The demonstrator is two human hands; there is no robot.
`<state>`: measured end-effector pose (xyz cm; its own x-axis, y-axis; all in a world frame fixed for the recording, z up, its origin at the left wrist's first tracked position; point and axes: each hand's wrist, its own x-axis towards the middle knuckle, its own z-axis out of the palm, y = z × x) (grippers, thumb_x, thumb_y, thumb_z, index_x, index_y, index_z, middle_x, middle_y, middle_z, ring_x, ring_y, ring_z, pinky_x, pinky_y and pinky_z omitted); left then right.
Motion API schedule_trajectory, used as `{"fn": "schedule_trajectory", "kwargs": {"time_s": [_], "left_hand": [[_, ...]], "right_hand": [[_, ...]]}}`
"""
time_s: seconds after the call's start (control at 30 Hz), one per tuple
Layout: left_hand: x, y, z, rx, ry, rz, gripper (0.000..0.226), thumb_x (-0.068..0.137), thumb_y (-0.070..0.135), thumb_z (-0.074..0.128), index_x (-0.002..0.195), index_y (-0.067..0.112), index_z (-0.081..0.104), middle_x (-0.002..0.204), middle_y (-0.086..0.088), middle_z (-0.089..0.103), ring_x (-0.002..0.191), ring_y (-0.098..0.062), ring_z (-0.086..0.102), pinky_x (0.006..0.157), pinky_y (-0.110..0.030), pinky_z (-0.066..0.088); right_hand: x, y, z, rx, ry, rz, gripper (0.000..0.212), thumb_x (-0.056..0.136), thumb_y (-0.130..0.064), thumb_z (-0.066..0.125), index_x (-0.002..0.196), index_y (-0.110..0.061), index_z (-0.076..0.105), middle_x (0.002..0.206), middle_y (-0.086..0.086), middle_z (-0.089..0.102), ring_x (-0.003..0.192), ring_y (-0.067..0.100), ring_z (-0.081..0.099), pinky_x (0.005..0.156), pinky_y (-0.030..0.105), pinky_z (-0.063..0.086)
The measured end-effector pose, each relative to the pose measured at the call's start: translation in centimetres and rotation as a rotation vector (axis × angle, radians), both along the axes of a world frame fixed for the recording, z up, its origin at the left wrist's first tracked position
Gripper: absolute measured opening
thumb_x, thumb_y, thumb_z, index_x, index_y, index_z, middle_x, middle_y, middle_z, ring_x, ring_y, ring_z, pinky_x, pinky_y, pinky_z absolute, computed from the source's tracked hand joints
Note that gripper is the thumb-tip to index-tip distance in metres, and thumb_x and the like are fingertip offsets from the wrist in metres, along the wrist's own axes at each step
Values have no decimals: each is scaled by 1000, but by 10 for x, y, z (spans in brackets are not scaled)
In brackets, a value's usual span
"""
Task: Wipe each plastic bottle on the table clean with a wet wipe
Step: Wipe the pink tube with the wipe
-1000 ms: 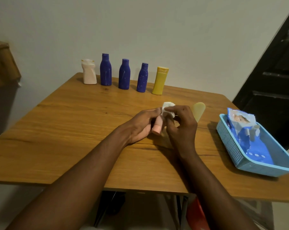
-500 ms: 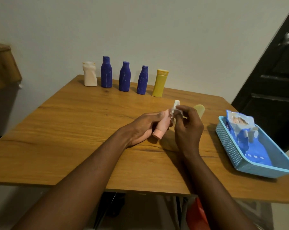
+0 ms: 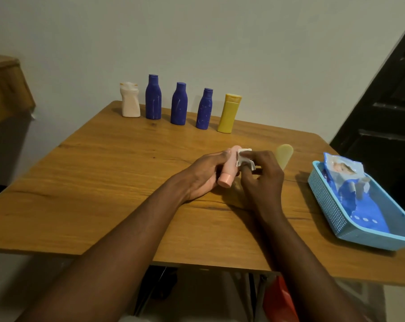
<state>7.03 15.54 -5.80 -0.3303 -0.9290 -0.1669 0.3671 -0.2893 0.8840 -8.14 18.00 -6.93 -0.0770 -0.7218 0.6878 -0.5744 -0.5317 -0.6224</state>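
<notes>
Pink plastic bottle (image 3: 230, 167) with a round pink cap lies tilted, cap toward the person, over the middle of the wooden table (image 3: 103, 182). It is gripped by the left hand (image 3: 203, 175), whose fingers curl round its body. The right hand (image 3: 263, 180) pinches a crumpled white wet wipe (image 3: 244, 158) between thumb and fingertips and presses it against the bottle's upper side. Just behind that hand a pale yellow plastic bottle (image 3: 284, 154) pokes up. Along the table's far edge, near the plain pale wall (image 3: 220, 43), stand a cream squat bottle (image 3: 130, 99), three dark blue bottles (image 3: 179, 103) and a yellow flat-capped bottle (image 3: 228, 113) in a row, well apart from the hands. At the right edge a light blue perforated plastic basket (image 3: 336, 219) holds a blue wet-wipe pack (image 3: 354, 194). A dark door (image 3: 387, 124) fills the right corner, and a brown cloth-covered stand (image 3: 4, 89) is at far left.
</notes>
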Motion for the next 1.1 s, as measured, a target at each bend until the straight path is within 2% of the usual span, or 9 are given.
{"fn": "schedule_trajectory", "kwargs": {"time_s": [0.23, 0.33, 0.47, 0.57, 0.7, 0.8, 0.93, 0.97, 1.1], "left_hand": [[6, 2, 5, 62, 68, 22, 47, 108, 32, 53, 144, 1, 53, 136, -22, 64, 109, -28, 67, 92, -39, 60], [7, 3, 5, 86, 100, 31, 46, 108, 30, 53, 144, 2, 53, 130, -20, 64, 101, -24, 66, 87, -37, 59], [6, 2, 3, 68, 79, -19, 40, 108, 29, 52, 140, 7, 53, 140, -24, 57, 109, -28, 61, 100, -42, 52], [7, 3, 1, 54, 58, -52, 41, 108, 30, 52, 142, 8, 50, 142, -25, 53, 110, -29, 60, 92, -40, 55], [7, 1, 0, 66, 91, -35, 45, 107, 32, 53, 145, 9, 53, 141, -22, 58, 107, -26, 60, 91, -39, 54], [9, 0, 1, 93, 123, 8, 38, 109, 31, 52, 133, 3, 60, 121, -17, 66, 93, -21, 64, 84, -35, 53], [12, -3, 0, 136, 86, 23, 45, 108, 36, 54, 134, -1, 60, 126, -20, 66, 112, -29, 62, 114, -46, 47], [12, -3, 0, 145, 82, 24, 46, 108, 36, 54, 134, -1, 60, 125, -20, 65, 112, -29, 61, 114, -46, 46], [10, 0, 1, 145, 158, -21, 33, 108, 24, 50, 131, 2, 61, 107, -13, 65, 88, -18, 61, 81, -30, 49]], "right_hand": [[3, 9, 1, -59, 131, 261, 13, 82, -6, 73, 94, -11, 77, 96, -1, 68, 92, 13, 64, 78, 30, 53], [2, 5, -2, -72, 140, 182, 17, 83, -2, 73, 98, -10, 77, 103, 1, 68, 98, 9, 64, 82, 27, 56], [-1, 0, -3, -34, 100, 38, 35, 85, 8, 66, 114, -11, 72, 118, 5, 67, 107, 11, 62, 89, 26, 56], [0, 1, -1, 24, 63, 0, 44, 87, 11, 61, 125, -11, 68, 127, 5, 65, 115, 10, 58, 97, 26, 54], [1, 1, -1, -7, 110, 46, 36, 87, -3, 61, 121, -10, 70, 125, 6, 66, 117, 19, 60, 97, 45, 55], [7, 10, 0, -74, 232, 198, 29, 85, -16, 60, 109, -11, 76, 113, 3, 71, 108, 20, 62, 91, 39, 54], [13, 17, 3, -113, 320, 281, 20, 83, -13, 66, 99, -14, 78, 103, -2, 74, 101, 14, 62, 84, 28, 52], [13, 16, 3, -128, 321, 289, 21, 82, -13, 66, 100, -13, 78, 104, -1, 73, 101, 14, 62, 84, 28, 52], [9, 7, -1, -130, 266, 241, 28, 84, -15, 62, 109, -9, 75, 114, 5, 70, 110, 20, 63, 91, 33, 54]]}}
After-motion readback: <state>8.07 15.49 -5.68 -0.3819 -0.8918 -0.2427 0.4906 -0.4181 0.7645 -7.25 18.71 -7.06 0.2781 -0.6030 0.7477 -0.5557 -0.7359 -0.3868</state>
